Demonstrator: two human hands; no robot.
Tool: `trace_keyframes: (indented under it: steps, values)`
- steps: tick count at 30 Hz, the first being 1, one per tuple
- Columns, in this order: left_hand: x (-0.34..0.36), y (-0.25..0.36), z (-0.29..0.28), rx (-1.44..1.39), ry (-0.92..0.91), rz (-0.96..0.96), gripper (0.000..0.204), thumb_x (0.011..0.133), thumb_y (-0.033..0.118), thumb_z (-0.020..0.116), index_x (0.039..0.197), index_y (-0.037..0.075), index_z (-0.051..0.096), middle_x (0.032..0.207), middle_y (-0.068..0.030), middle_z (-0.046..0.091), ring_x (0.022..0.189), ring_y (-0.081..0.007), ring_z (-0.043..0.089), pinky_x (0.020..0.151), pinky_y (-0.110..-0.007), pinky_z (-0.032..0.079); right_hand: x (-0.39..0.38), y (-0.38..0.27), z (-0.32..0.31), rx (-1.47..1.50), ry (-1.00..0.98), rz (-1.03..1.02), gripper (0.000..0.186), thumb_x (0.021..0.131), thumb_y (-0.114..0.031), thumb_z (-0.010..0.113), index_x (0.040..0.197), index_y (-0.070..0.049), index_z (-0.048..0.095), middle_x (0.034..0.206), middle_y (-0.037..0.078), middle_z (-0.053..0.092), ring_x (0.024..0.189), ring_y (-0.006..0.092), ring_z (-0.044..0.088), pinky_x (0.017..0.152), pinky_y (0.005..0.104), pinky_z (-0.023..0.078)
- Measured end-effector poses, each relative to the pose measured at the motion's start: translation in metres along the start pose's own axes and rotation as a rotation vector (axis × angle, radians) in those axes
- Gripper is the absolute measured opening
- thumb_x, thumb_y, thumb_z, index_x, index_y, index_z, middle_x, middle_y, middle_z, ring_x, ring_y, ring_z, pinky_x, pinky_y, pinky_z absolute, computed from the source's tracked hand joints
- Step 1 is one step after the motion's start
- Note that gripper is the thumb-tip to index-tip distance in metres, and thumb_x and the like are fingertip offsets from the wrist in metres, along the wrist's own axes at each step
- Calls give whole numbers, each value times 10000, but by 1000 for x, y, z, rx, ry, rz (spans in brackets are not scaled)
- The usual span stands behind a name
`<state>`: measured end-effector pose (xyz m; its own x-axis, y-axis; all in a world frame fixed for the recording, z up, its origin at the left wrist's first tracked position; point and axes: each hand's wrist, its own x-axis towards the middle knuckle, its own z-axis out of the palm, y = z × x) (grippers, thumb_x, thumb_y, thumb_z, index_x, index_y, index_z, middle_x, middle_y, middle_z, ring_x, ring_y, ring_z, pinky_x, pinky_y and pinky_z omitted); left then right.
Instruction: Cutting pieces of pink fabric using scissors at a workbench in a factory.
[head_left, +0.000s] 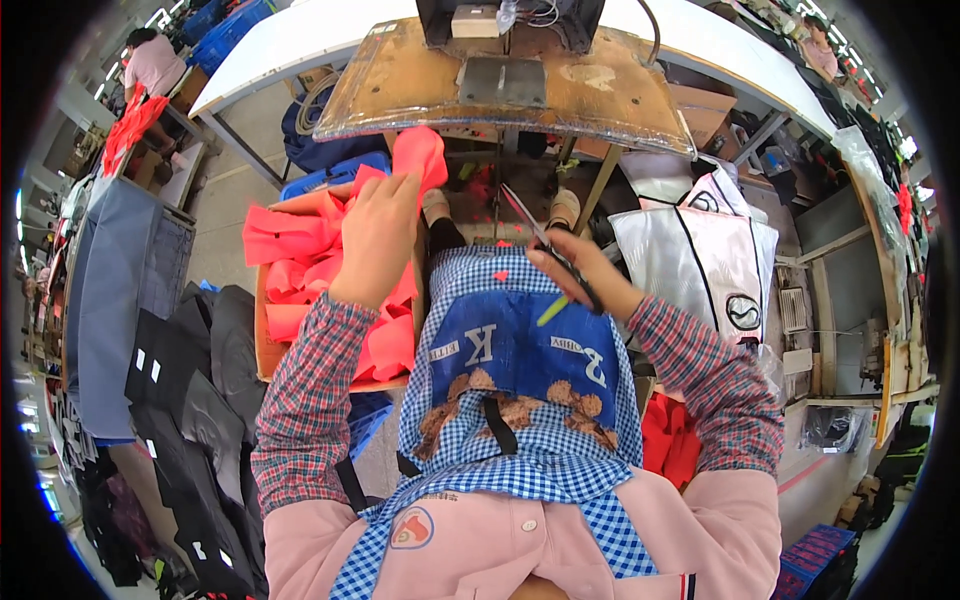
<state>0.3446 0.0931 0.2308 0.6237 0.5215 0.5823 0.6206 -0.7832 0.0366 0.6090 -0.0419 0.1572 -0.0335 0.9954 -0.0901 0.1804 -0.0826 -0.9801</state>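
Observation:
My left hand (pixel 382 235) is closed on a coral-red fabric piece (pixel 420 158), held up just below the wooden tabletop's front edge. Under that hand stands a cardboard box (pixel 262 350) filled with more coral pieces (pixel 300 240). To the right, above my lap, my right hand (pixel 585 268) grips scissors (pixel 528 215) with dark handles, their blades pointing up and left. A thin yellow-green strip (pixel 552 310) shows beside the scissors' handles; I cannot tell what it belongs to. The scissors and the fabric are apart.
A worn wooden tabletop (pixel 400 85) with a dark machine housing (pixel 510 25) lies ahead. Silvery-white fabric pieces (pixel 690 260) hang at right; black pieces (pixel 195 380) are heaped at left. Red fabric (pixel 668 440) lies by my right side. Two people work far off.

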Motion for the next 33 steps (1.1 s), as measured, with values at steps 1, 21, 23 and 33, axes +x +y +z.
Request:
trace_keyframes:
  steps: [1, 21, 23, 33]
  values:
    - [14, -4, 5, 1, -5, 6, 373, 833, 30, 606, 1206, 39, 607, 1042, -110, 652, 961, -292, 619, 792, -389, 535, -7, 10, 5, -48, 37, 103, 299, 994, -340, 653, 995, -44, 610, 687, -9, 546, 524, 50, 453, 469, 251, 360]
    - [191, -5, 55, 500, 87, 170, 136, 781, 20, 651, 911, -19, 647, 1002, -164, 589, 871, -302, 665, 629, -351, 603, -38, 74, 18, 796, 140, 337, 334, 1008, -368, 578, 1122, -54, 564, 734, 8, 525, 529, 95, 507, 460, 251, 433]
    - [194, -2, 55, 488, 89, 190, 141, 775, 14, 658, 910, -27, 653, 1002, -166, 592, 871, -308, 670, 630, -353, 606, -38, 76, 18, 804, 141, 343, 341, 1008, -367, 577, 1133, -50, 565, 734, 10, 525, 528, 99, 508, 458, 252, 432]
    - [192, 6, 54, 450, 72, 179, 153, 803, 9, 653, 949, -34, 646, 1054, -173, 576, 886, -305, 668, 676, -364, 610, -39, 81, 20, 819, 130, 302, 351, 1013, -363, 574, 1145, -38, 559, 732, 12, 523, 528, 101, 505, 462, 251, 430]
